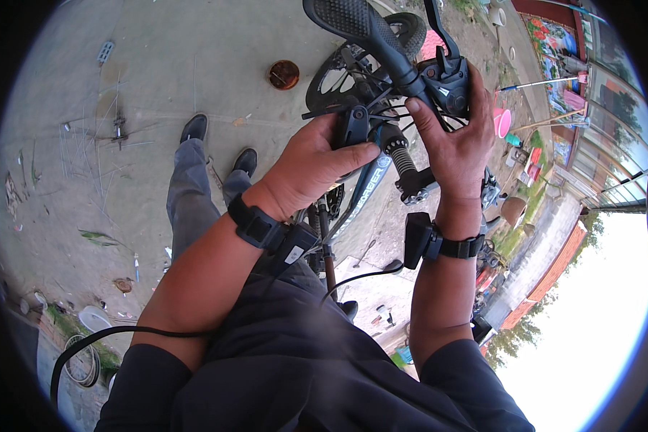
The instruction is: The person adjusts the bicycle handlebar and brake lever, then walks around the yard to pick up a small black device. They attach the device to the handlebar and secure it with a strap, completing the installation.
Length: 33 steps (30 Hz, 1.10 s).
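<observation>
A bicycle stands in front of me, with a black handlebar grip (349, 20) rising toward the top of the head view. My right hand (450, 147) is wrapped around the black brake lever unit (446, 90) beside that grip, its thumb lying against the bar. My left hand (317, 162) pinches a black bolted part (353, 126) between thumb and fingers, close to the front of the frame (367, 189). Thin black cables run between the two hands. Below them show the coil spring (403, 160) and the fat front tyre (408, 32).
A round rusty tin (284, 74) sits on the concrete left of the wheel. Grey-trousered legs (189, 183) with dark shoes stand at left; whose, I cannot tell. Thin wires and scraps litter the ground. A pink bucket (502, 122) and poles are at right. A black cable (122, 330) crosses my left arm.
</observation>
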Tool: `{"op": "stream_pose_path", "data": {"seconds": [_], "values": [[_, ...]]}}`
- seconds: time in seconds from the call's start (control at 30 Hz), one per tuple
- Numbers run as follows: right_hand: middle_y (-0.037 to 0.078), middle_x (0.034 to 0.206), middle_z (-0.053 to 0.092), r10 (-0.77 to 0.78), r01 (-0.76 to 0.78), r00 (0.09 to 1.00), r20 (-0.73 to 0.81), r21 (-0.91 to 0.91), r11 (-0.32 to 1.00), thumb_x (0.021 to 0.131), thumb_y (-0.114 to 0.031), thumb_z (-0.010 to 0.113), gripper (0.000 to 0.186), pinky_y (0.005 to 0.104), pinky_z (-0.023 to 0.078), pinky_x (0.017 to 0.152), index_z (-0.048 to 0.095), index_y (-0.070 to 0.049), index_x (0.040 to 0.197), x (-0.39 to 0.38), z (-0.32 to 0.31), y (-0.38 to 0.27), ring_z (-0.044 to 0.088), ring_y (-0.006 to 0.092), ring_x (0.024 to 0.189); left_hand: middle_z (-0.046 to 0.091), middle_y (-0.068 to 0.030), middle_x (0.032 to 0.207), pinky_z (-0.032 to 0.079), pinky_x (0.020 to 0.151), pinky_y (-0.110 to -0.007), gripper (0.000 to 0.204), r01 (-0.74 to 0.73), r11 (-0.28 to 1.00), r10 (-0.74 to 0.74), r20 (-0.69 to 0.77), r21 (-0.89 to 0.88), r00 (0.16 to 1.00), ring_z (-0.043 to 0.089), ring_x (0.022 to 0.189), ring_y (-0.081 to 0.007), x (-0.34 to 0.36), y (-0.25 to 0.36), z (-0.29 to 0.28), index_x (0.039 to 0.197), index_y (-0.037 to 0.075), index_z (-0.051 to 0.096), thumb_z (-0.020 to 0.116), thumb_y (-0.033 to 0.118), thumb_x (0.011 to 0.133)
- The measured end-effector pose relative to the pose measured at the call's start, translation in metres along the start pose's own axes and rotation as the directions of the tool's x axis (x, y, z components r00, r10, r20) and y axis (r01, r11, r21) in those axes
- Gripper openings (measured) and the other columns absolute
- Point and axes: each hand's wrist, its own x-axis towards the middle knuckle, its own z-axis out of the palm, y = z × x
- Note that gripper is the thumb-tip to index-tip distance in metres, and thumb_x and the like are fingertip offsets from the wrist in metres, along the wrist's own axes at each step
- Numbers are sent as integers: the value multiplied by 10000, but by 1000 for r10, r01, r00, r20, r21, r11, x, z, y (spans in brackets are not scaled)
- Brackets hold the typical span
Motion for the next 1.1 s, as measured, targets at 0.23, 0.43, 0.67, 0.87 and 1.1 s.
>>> {"op": "stream_pose_path", "data": {"seconds": [0.23,0.43,0.67,0.87,1.1], "values": [[178,1136,657,-4,4,1000,-7,6,1000,730,-413,974,935,447,537,926,568,-9,1469,0,1,1,668,358,1044,621,12,994,512,834,-272,549,-281,813,410,-158,510,898,571,883,-95,9,-18,-1,1328,42,566,867,140,879],[184,1150,662,13,-13,1000,-1,-2,1000,728,-414,972,932,452,536,943,568,-22,1472,1,0,0,669,371,1051,661,-27,1047,524,858,-284,584,-256,723,428,-126,642,895,629,945,-120,12,-10,-7,1336,53,561,877,115,850],[200,1123,681,-4,4,1000,-16,18,1000,719,-388,969,913,477,528,973,575,-24,1458,2,1,-2,669,399,1060,659,-34,1012,504,784,-278,524,139,976,-161,122,169,979,629,907,-124,19,38,-26,1231,91,557,890,131,828],[202,1133,677,26,-26,1000,2,23,999,715,-408,961,930,483,521,979,568,-25,1466,1,0,-2,661,408,1075,604,7,830,483,741,-297,423,-30,738,-22,68,674,997,562,754,-143,31,44,-24,1075,80,584,881,197,797],[196,1141,676,18,-18,1000,20,0,1000,736,-408,957,921,464,524,980,565,-13,1470,2,-2,-1,668,378,1077,627,-84,770,517,703,-356,419,-89,471,226,-22,878,974,619,687,-239,21,31,-16,1054,32,591,862,220,796]]}}
